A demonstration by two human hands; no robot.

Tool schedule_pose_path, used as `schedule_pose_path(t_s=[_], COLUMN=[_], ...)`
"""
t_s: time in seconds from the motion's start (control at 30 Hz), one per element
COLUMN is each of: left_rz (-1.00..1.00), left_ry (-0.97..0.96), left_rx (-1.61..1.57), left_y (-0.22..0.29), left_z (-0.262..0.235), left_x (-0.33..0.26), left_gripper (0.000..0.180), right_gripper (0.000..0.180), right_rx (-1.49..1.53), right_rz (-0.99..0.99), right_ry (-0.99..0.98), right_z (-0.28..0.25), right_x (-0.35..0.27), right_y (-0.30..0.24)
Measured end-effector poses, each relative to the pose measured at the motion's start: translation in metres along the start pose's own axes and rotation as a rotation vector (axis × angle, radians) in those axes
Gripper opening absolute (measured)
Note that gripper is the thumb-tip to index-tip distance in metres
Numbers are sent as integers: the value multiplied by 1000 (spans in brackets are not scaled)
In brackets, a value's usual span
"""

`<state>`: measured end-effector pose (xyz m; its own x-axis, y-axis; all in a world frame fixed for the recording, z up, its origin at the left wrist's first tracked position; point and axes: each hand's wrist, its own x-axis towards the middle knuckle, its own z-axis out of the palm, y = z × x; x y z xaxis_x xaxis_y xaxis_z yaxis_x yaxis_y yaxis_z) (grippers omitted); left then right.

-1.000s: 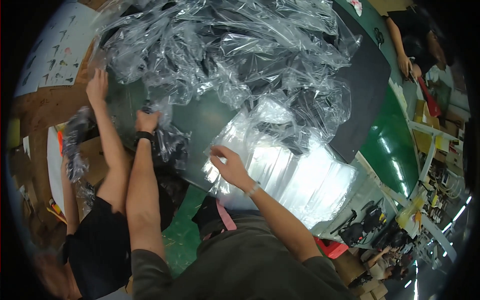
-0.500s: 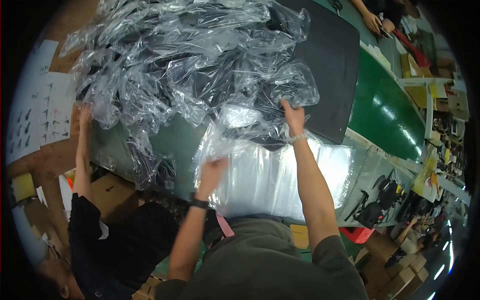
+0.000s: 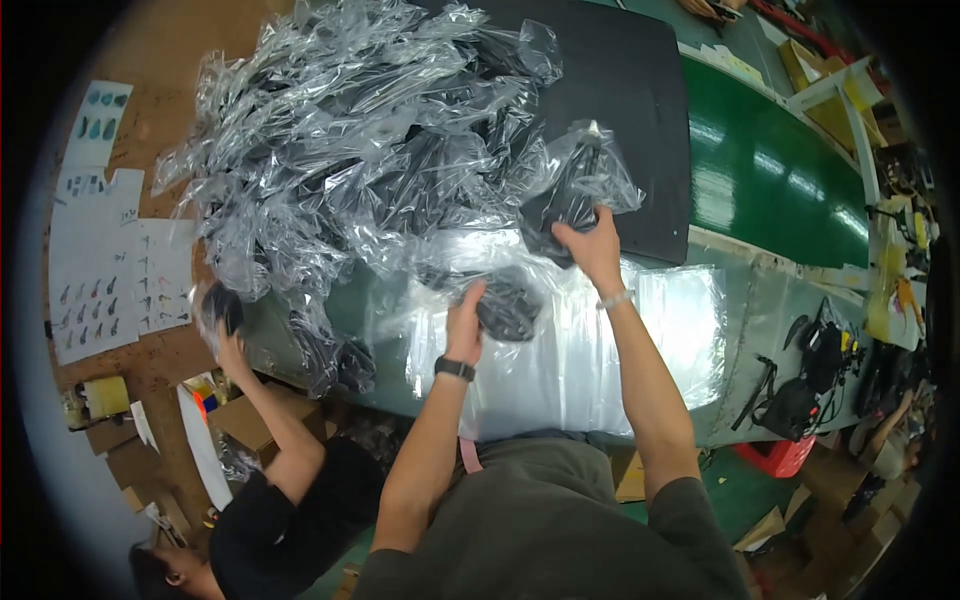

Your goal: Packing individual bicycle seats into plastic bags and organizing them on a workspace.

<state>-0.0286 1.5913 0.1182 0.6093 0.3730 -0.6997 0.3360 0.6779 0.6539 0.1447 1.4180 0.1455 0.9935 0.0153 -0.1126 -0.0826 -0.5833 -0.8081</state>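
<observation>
One clear-bagged dark item gripped in the left hand, thumb along its left end, fingers mostly hidden; blurred, held over a glossy stack of flat clear bags. Another bagged dark piece clasped in the right hand by its near end, thumb across the top, with its far end over a dark grey board. Cannot tell the exact shape inside either wrapping. Probably light, slack and slippery outside, firmer at the core; best taken through the film onto that core, not by the loose plastic, otherwise liable to slide or tear. Left of the board, a crinkled heap of similar bagged items; by its near-left edge, a co-worker's hand at a small dark wrapped part. Farther right, a glossy green belt; at lower right, a red plastic crate.
</observation>
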Motion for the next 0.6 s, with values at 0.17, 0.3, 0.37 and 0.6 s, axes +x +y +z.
schedule_pose_path(t_s=[0.17, 0.3, 0.37, 0.6], left_rz=[235, 324, 300, 214], left_ry=[121, 443, 504, 400], left_rx=[634, 856, 713, 758], left_y=[38, 28, 12, -8], left_z=[-3, -11, -44, -84], left_x=[-56, -70, -64, -103], left_gripper=[38, 43, 50, 56], right_gripper=[65, 60, 62, 46], right_rx=[-57, -35, 167, 183], right_rz=[-37, -122, -32, -25], right_ry=[-274, -466, -587, -631], right_z=[-15, 24, 42, 73], right_x=[-101, -164, -193, -250], right_y=[-44, -38, -20, -4])
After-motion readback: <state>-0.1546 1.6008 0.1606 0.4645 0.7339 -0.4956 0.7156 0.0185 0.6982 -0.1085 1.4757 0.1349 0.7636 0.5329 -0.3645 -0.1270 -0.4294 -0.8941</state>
